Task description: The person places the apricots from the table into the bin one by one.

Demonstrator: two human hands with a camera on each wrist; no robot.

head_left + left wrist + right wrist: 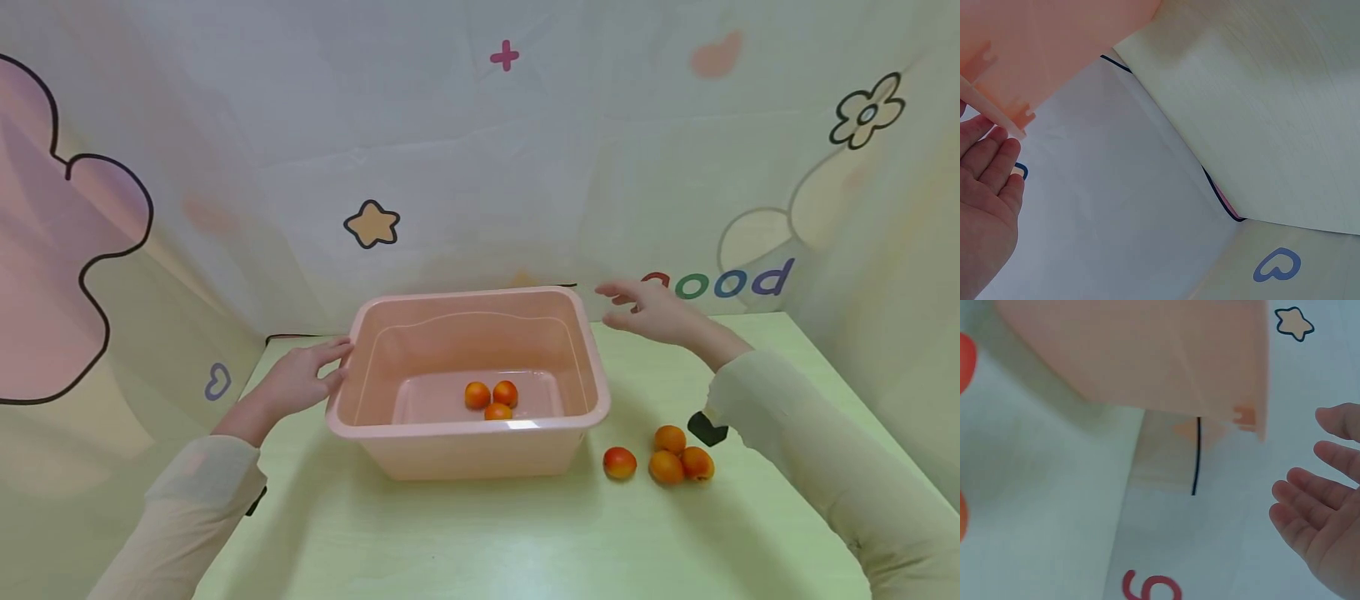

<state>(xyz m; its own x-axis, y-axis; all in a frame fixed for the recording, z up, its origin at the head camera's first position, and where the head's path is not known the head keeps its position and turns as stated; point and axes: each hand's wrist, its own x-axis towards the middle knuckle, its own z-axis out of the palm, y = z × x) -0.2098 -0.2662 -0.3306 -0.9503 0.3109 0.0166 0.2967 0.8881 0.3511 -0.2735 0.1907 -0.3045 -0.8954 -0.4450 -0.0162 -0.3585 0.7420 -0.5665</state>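
Pink basin (468,454) stands lengthwise left-to-right on the desk (450,542); left hand (296,382) touches its left end, fingers perhaps clamped, I cannot tell; right hand (658,313), fingers apart, hovers beside the right.

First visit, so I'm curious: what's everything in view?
Basin: 1, pink, on the table.
Fruits in basin: 3, orange, on its bottom.
Loose fruit: 1, red-orange, right of basin.
Clustered fruits: 3, orange, further right.
Table: 1, pale green, under basin.
Printed cloth: 1, pale, behind the table.
Sleeves: 2, pale, one each side.
Wrist pieces: 2, black, by the sleeves.
Left hand: 1, bare, at basin's left rim.
Right hand: 1, bare, right of basin.
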